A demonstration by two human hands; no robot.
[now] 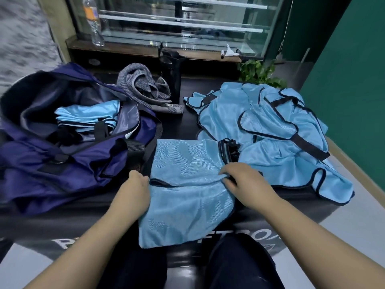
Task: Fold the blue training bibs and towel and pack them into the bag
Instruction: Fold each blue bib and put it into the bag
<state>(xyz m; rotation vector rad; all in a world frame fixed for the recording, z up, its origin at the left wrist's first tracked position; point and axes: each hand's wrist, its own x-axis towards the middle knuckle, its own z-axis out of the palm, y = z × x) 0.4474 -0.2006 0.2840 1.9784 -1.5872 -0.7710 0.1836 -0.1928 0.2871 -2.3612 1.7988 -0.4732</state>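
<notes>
Behind the dark table (pixel 177 130) stands a glass display case (pixel 177 24) with metal shelves, and a green wall (pixel 343 69) closes off the 2 o'clock side.

Largest on the table is the navy bag (pixel 62 155), slumped at 9 o'clock with its mouth open; folded blue bibs (pixel 87 115) lie stacked inside it. At 3 o'clock a loose heap of unfolded blue bibs (pixel 270 134) with dark trim spreads across the surface, one corner drooping over the table's right edge.

Between bag and heap, at the centre, lies the bib being folded (pixel 187 184). Its far part rests flat on the table while its near part hangs over the table's near edge toward the person's dark trousers (pixel 239 263).

A grey striped towel (pixel 143 88) sits crumpled at 11 o'clock, just beyond the bag. Touching or just beside it at 12 o'clock stands a tall black flask (pixel 171 76).

Leafy green plant (pixel 258 74) shows at 1 o'clock behind the heap. A clear plastic bottle (pixel 93 21) with an orange label stands on the case's ledge at 11 o'clock, far back.

Left hand (pixel 137 184) rests against the left edge of the centre bib; its fingertips are tucked out of sight, so whether it grasps the cloth cannot be told. Right hand (pixel 243 180) is at the bib's right edge, fingers curled and pinching a bunched fold of the fabric.
</notes>
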